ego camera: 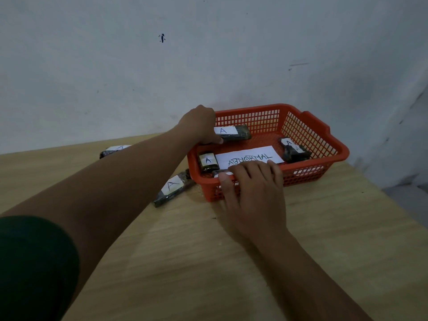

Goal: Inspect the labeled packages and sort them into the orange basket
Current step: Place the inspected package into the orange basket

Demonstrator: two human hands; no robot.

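The orange basket (322, 133) sits at the far end of my wooden worktop (208, 262), close against the pale wall (208, 54). Flat on its floor lies a white paper sign (249, 156) reading "ABNORMAL". Around the sign lie dark wrapped packages, each with a white label marked "A": one at the back (234, 133), one upright-looking near the left wall (208, 161), and two piled together at the right end (294, 150). My left hand (201, 127) reaches over the basket's left rim, its fingers curled down at the left end of the back package; I cannot tell whether they grip it or only touch it, since the knuckles hide the tips. My right hand (252, 184) lies over the near rim with its fingers (266, 169) fairly straight and close together, covering another package (217, 173) of which only a small labelled end shows beside my thumb; the fingertips reach the lower edge of the sign. Outside the basket, on the worktop to its left, one labelled package (173, 188) lies just beside the basket's near left corner, and another (113, 150) lies further back, partly hidden behind my left forearm. A dark green sleeve (34, 267) covers my left upper arm.
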